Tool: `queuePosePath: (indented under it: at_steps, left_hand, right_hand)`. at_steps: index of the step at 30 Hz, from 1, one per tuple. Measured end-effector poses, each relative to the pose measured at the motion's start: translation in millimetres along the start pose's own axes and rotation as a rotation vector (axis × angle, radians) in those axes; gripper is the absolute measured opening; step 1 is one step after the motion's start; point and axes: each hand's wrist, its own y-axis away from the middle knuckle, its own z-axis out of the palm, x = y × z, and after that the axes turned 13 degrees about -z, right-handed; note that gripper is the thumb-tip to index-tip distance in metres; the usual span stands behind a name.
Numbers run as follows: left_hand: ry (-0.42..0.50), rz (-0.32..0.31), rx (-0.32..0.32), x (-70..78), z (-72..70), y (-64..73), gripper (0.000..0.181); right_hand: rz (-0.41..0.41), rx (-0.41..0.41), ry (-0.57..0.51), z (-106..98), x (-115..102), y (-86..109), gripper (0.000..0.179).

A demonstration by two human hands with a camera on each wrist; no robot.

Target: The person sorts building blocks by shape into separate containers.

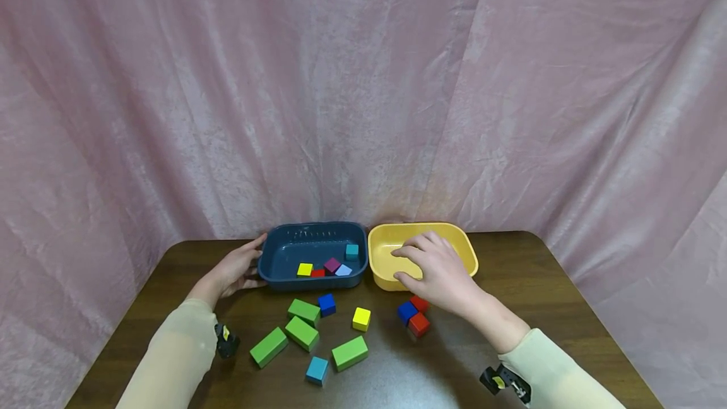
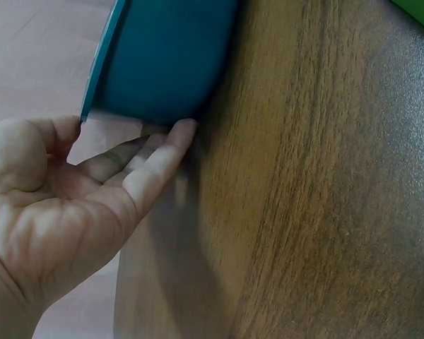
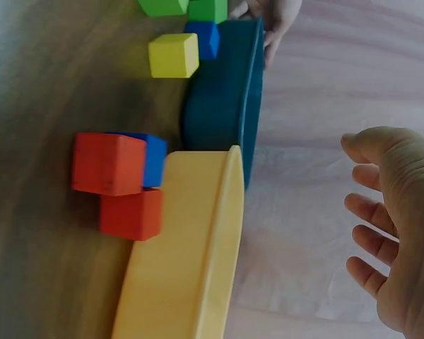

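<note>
1. A left hand [image 1: 234, 270] braces the end of a dark blue bin [image 1: 312, 284] on a wooden table [image 1: 511, 276], thumb at the rim and extended fingers against the lower wall, touching it rather than wrapped around it.
2. Light, even pressure at rim and base would probably serve best; a shove from the thumb alone could tilt the bin and set its loose cubes sliding.
3. A right hand [image 1: 437, 270], holding nothing, hovers over a yellow bin [image 1: 382, 256], its fingers loose and slightly bent. A high wrist should help it clear the rim and spare the red cubes [image 1: 419, 324] and blue cube [image 1: 406, 312] grouped near the front wall.
4. The dark blue bin, round-cornered, with slot-like marks along its back wall, sits near the table's far edge, left of the yellow bin, their rims touching or nearly so. Inside lie a yellow cube [image 1: 305, 269], a purple cube [image 1: 332, 265] and a teal cube [image 1: 352, 252], among others.
5. The yellow bin, smooth and similarly rounded, is partly hidden by the hand above. Green blocks [image 1: 350, 353] lie scattered in the foreground.
</note>
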Motion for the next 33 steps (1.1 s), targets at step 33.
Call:
queuePosePath:
  at_steps: [33]
  left_hand:
    - [-0.001,-0.002,-0.001,4.2,1.4,-2.2,0.059]
  right_hand:
    - [0.011,0.060,0.066,13.9,3.3,70.8,0.034]
